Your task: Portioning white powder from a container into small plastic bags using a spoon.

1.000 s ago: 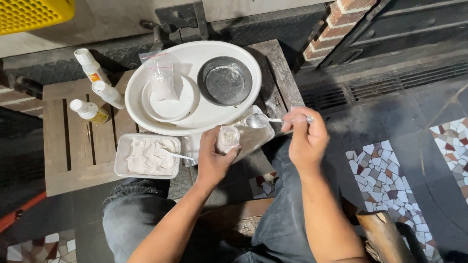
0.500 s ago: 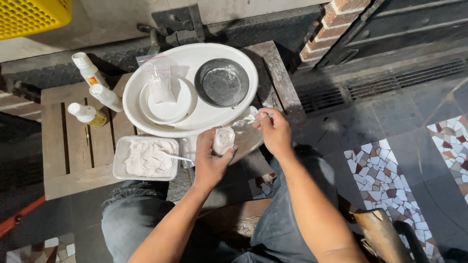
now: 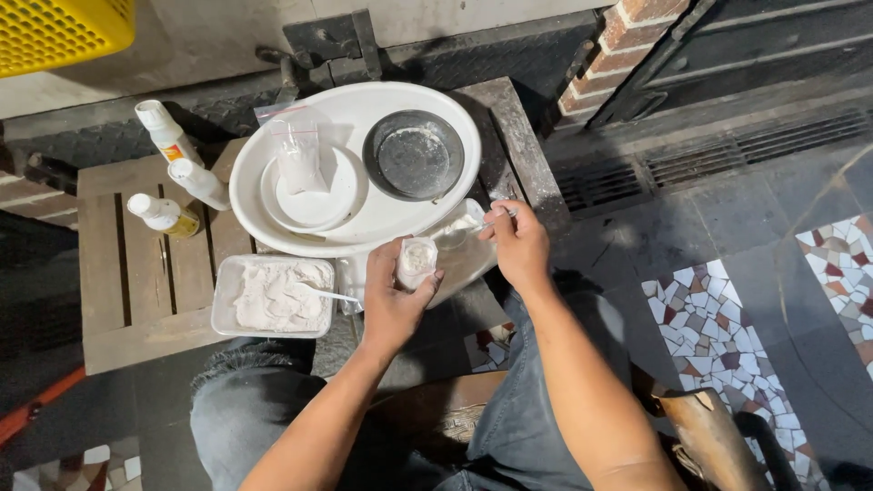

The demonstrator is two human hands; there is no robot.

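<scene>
From the head view, our left hand (image 3: 393, 305) gripped a small clear cup (image 3: 416, 261) at frame centre, while our right hand (image 3: 518, 247) pinched a spoon (image 3: 459, 227) just beside it. The white round tray (image 3: 264, 205) crowded above; a powder-filled tub (image 3: 273, 295) lay left on the slatted wooden desk (image 3: 118, 264).

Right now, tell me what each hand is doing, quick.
Left hand: closed around a small clear cup of white powder.
Right hand: closed on a spoon, its bowl near the cup.
</scene>
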